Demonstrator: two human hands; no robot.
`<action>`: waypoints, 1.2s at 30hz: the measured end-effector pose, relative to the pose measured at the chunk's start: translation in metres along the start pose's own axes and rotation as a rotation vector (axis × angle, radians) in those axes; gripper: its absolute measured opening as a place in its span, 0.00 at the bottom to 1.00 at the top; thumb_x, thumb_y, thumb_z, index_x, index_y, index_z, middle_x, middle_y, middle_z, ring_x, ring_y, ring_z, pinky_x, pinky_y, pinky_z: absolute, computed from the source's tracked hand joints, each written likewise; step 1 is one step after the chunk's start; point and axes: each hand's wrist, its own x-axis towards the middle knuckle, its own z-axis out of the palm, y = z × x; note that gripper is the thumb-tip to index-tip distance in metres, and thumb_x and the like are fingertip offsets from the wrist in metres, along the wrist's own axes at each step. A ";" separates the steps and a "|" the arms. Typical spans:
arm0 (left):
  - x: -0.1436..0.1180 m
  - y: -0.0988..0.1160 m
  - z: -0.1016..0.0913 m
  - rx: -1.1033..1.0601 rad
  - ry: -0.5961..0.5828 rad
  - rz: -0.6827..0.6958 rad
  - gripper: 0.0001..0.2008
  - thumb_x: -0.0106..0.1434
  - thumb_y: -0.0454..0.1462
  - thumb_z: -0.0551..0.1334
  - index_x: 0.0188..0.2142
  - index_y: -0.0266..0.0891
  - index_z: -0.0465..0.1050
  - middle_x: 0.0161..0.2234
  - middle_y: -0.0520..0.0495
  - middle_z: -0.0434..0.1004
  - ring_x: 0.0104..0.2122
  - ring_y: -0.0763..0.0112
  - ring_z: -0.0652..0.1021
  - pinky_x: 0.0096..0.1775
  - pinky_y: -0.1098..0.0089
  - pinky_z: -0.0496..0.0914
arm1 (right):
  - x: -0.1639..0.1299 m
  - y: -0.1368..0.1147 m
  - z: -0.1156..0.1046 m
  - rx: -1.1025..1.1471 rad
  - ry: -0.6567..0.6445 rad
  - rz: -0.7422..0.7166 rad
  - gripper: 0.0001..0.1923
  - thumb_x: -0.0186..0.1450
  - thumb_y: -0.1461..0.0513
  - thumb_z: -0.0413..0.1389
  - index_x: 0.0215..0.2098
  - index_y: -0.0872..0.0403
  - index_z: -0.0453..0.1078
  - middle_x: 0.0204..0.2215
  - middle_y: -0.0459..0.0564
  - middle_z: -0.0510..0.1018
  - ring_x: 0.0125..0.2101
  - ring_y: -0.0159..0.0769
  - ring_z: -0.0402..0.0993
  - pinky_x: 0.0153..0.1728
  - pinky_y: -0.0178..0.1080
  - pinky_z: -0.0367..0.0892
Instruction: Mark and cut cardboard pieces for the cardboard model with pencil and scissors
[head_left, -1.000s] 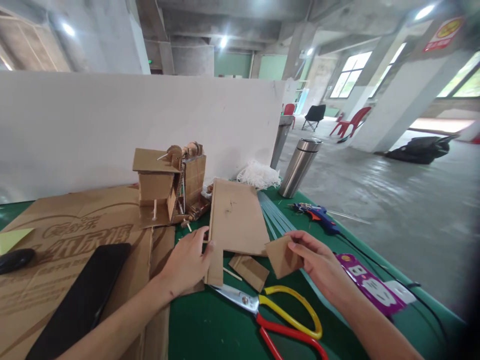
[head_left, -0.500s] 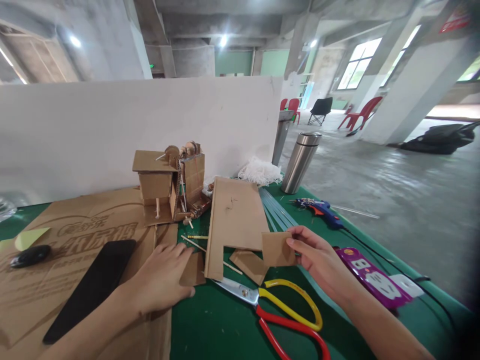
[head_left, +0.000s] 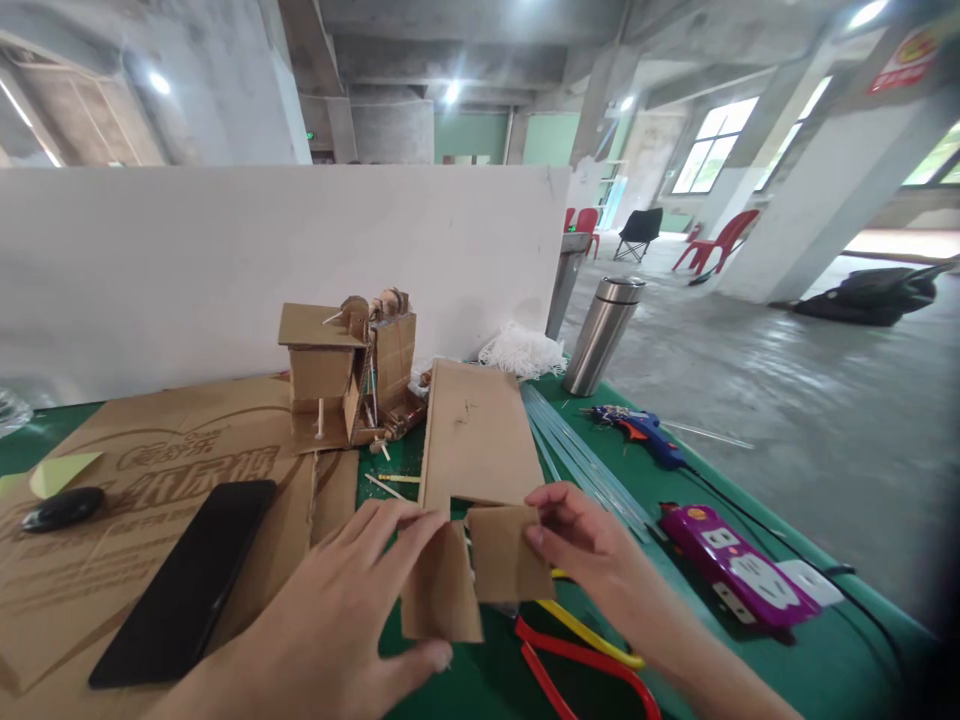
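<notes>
My left hand (head_left: pixel 345 620) holds a small cardboard piece (head_left: pixel 441 598) between thumb and fingers, lifted over the green table (head_left: pixel 787 660). My right hand (head_left: pixel 592 560) pinches a second small cardboard square (head_left: pixel 504 556) right beside it; the two pieces meet edge to edge. Just behind them lies a larger notched cardboard sheet (head_left: pixel 474 435). Red and yellow scissors (head_left: pixel 592 665) lie under my hands, with the blades hidden.
A cardboard model (head_left: pixel 346 372) stands at the back. A flat printed carton (head_left: pixel 142 480) with a black phone (head_left: pixel 187 580) lies left. Right: clear glue sticks (head_left: pixel 577 455), blue glue gun (head_left: pixel 637 432), purple power strip (head_left: pixel 739 570), steel flask (head_left: pixel 602 335). White board (head_left: pixel 225 260) behind.
My left hand left the table, picked up a small cardboard piece and raised it. My right hand moved left with its square until the two pieces met.
</notes>
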 end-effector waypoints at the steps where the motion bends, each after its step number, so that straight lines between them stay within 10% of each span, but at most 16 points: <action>1: 0.002 0.002 0.006 0.016 0.040 0.026 0.37 0.57 0.46 0.68 0.63 0.45 0.58 0.60 0.39 0.68 0.58 0.48 0.71 0.53 0.50 0.73 | -0.005 -0.004 0.009 0.009 -0.018 -0.003 0.21 0.58 0.46 0.63 0.39 0.51 0.68 0.31 0.46 0.74 0.34 0.38 0.70 0.35 0.38 0.67; 15: 0.008 0.006 0.033 0.209 0.236 0.297 0.40 0.55 0.35 0.65 0.64 0.32 0.50 0.57 0.31 0.73 0.55 0.49 0.75 0.53 0.57 0.74 | -0.004 -0.005 0.037 0.301 -0.367 0.099 0.22 0.59 0.47 0.65 0.47 0.50 0.77 0.39 0.49 0.81 0.41 0.43 0.76 0.45 0.43 0.69; 36: 0.014 -0.003 0.058 -0.135 0.287 0.168 0.43 0.45 0.29 0.61 0.60 0.43 0.47 0.52 0.36 0.74 0.51 0.49 0.78 0.48 0.53 0.78 | -0.002 -0.003 0.040 0.265 -0.430 -0.019 0.19 0.63 0.52 0.64 0.52 0.41 0.76 0.46 0.46 0.81 0.48 0.42 0.76 0.55 0.45 0.66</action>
